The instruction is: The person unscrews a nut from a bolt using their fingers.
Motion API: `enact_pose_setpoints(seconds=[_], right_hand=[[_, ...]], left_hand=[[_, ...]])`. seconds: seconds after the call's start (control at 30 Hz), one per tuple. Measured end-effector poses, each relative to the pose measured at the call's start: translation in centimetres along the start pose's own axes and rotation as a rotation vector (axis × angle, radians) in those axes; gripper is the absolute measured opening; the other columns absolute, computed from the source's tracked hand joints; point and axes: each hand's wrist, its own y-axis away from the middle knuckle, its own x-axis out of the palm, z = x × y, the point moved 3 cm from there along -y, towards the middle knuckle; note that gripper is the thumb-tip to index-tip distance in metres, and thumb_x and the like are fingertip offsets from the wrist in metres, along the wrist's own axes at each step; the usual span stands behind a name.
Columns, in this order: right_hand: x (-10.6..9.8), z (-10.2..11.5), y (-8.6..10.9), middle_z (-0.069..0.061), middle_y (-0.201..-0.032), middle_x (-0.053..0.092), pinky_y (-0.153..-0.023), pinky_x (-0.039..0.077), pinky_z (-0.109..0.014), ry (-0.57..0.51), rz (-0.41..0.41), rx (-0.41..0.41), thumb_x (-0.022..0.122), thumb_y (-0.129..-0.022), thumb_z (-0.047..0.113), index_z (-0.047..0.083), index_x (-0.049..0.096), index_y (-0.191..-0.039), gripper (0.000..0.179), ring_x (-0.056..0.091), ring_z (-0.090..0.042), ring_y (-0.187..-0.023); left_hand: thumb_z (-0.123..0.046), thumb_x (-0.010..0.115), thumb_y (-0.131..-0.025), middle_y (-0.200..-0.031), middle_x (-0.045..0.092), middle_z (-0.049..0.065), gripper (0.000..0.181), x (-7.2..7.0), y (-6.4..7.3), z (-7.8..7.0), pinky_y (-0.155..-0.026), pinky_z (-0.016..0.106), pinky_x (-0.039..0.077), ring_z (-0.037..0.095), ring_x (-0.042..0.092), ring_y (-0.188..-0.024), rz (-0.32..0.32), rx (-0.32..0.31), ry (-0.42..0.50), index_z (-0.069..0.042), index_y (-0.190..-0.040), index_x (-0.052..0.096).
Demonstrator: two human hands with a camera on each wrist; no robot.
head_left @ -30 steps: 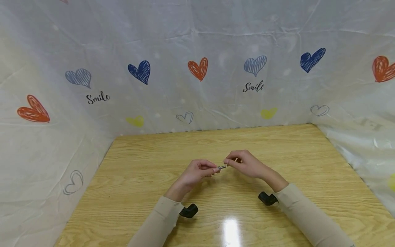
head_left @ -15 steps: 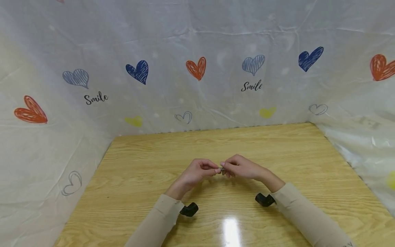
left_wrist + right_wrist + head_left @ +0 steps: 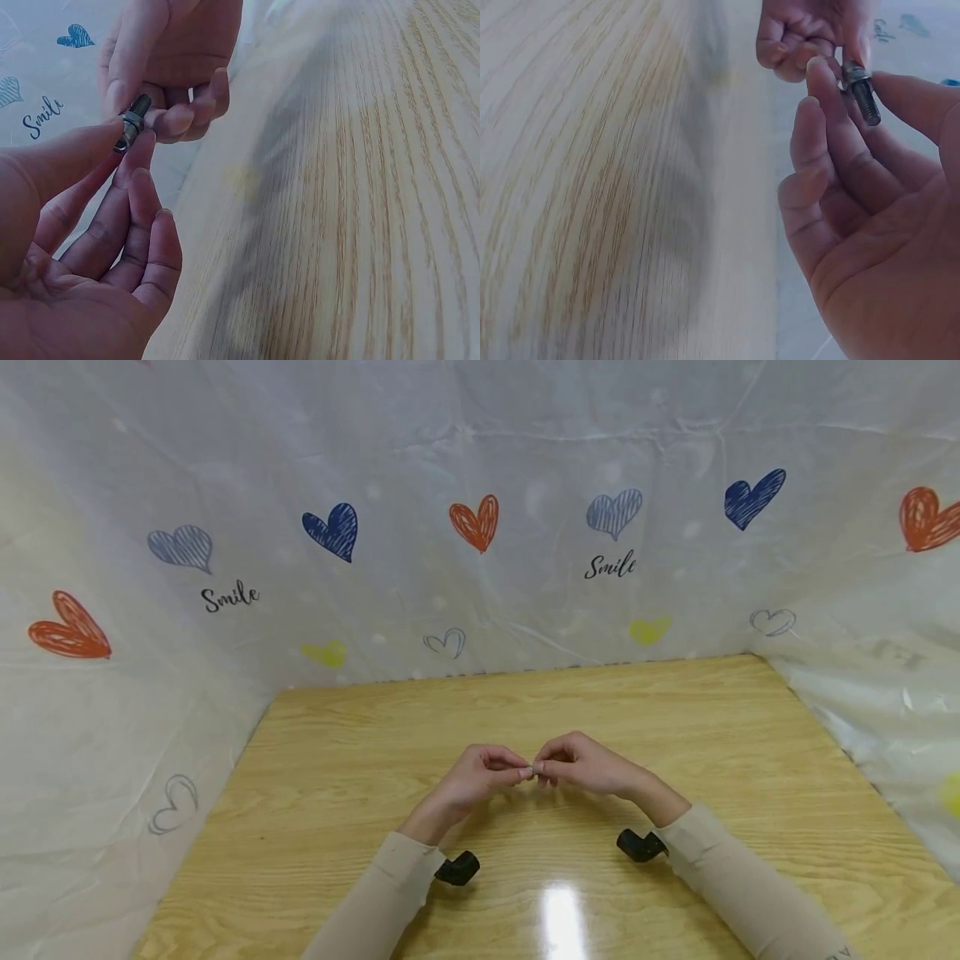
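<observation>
Between both sets of fingertips, above the wooden table (image 3: 322,793): a small metal bolt (image 3: 865,101), with a nut-like ring (image 3: 133,120) around its middle and threaded end pointing toward the right palm. Pinched at the other end by thumb and finger of the left hand (image 3: 471,781); pinched near the ring by thumb and fingertip of the right hand (image 3: 591,766), with the remaining fingers loosely bent. Just changed: from one-handed holding to both hands clamped on the same bolt — by the look of it, allowing work from both ends at once. Cannot tell whether ring and threads turn against each other. Compared with the earliest head view: gap closed, bare threaded end now nearly hidden by fingers, left hand almost unmoved. Farther out, beige sleeves (image 3: 378,893) with black pieces (image 3: 459,868) beside the cuffs — and, beyond the table, a pale sheet (image 3: 536,452) printed with hearts and "Smile".
</observation>
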Motion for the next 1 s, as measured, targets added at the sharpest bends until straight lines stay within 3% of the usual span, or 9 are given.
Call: enact_pose_setpoints(seconds=[0.13,0.2,0.43,0.67,1.0], right_hand=[[0.2,-0.2,0.1,-0.015,-0.104,0.073,-0.084,0.055,-0.045,-0.05,-0.014,-0.014,0.065,-0.103,0.017,0.004,0.07,-0.114,0.018,0.066,-0.041,-0.099],[0.4,-0.3,0.3,-0.012,-0.105,0.072,-0.087,0.055,-0.043,-0.052,-0.029,-0.016,0.067,-0.102,0.016,0.002,0.068,-0.118,0.022,0.066,-0.039,-0.101],[0.8,-0.4,0.9,-0.012,-0.104,0.074,-0.084,0.054,-0.05,-0.018,-0.017,0.025,0.053,-0.109,0.026,0.004,0.072,-0.116,0.03,0.066,-0.041,-0.096],[0.4,-0.2,0.5,-0.017,-0.096,0.075,-0.08,0.056,-0.049,0.008,0.011,0.026,0.048,-0.111,0.029,-0.003,0.075,-0.109,0.041,0.067,-0.042,-0.09],[-0.4,-0.2,0.1,-0.019,-0.101,0.074,-0.082,0.055,-0.051,-0.024,0.012,-0.003,0.056,-0.108,0.02,0.002,0.074,-0.112,0.026,0.066,-0.043,-0.094]], left_hand=[[-0.012,0.074,-0.096,-0.099,0.076,0.006,0.014,0.0,0.3,0.1,-0.086,0.043,0.055,0.038,0.068,-0.104,-0.013,-0.002,0.003,-0.002,-0.105,0.078],[-0.012,0.074,-0.096,-0.099,0.076,0.007,0.014,0.1,0.6,0.3,-0.087,0.043,0.055,0.039,0.068,-0.104,-0.009,-0.002,0.004,-0.002,-0.105,0.078],[-0.015,0.073,-0.097,-0.102,0.076,0.007,0.016,0.6,1.2,0.7,-0.087,0.043,0.054,0.038,0.067,-0.106,-0.008,-0.02,0.01,-0.002,-0.106,0.077],[-0.015,0.073,-0.097,-0.105,0.077,0.009,0.016,0.5,0.5,0.1,-0.09,0.045,0.053,0.038,0.067,-0.109,-0.01,-0.002,0.003,-0.003,-0.107,0.077],[-0.014,0.073,-0.097,-0.104,0.076,0.007,0.015,0.2,-0.3,-0.4,-0.089,0.045,0.054,0.04,0.067,-0.108,0.015,0.027,-0.013,-0.003,-0.107,0.077]])
